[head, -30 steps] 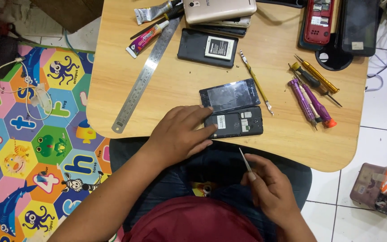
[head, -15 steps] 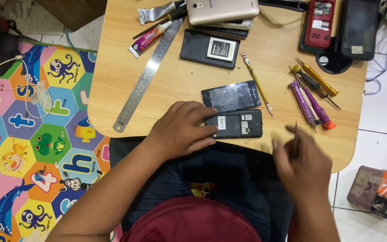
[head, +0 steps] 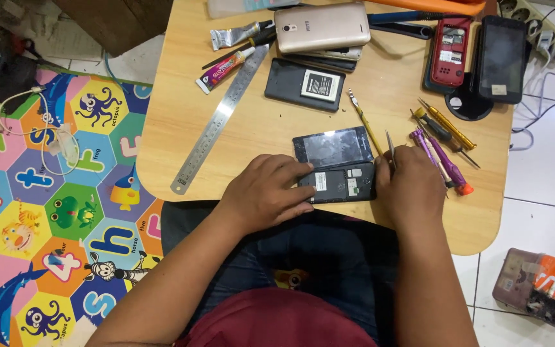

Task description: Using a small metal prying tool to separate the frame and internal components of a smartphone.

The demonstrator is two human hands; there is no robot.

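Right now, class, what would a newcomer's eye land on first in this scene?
Probably the two hands at the table's near edge: the left hand presses down an opened dark phone, while the right hand holds thin tweezers beside it. Next, the bright alphabet mat on the floor, left.

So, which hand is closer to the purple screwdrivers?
Right. The right hand lies beside the purple screwdrivers; the left hand rests across the opened phone, farther away.

table (head: 226, 128): pale matt wood | ruler (head: 216, 125): brushed metal | screen panel (head: 333, 148): glossy, probably glass
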